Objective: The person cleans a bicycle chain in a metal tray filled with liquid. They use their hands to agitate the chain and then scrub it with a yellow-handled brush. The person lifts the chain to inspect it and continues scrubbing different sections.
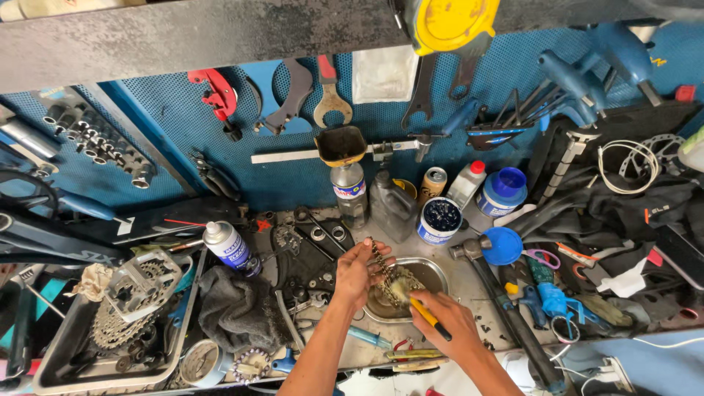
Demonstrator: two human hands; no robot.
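Left hand (359,273) pinches greasy bicycle chain (383,273), lifting it over shallow metal pan (433,273) at centre of worktop (469,290). Right hand (449,321), at 4 o'clock of pan, grips yellow-handled brush (419,308), bristles against chain. Open blue tub (440,220) at 12 o'clock of pan. Hammer (499,301) lies at 3 o'clock. Spray can (229,246) and grey rag (235,308) at 9 o'clock. Tray of sprockets (110,330) far left.

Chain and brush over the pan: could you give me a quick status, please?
Left hand holds chain up. Right hand scrubs it with brush. Metal pan beneath. Nothing obstructing.
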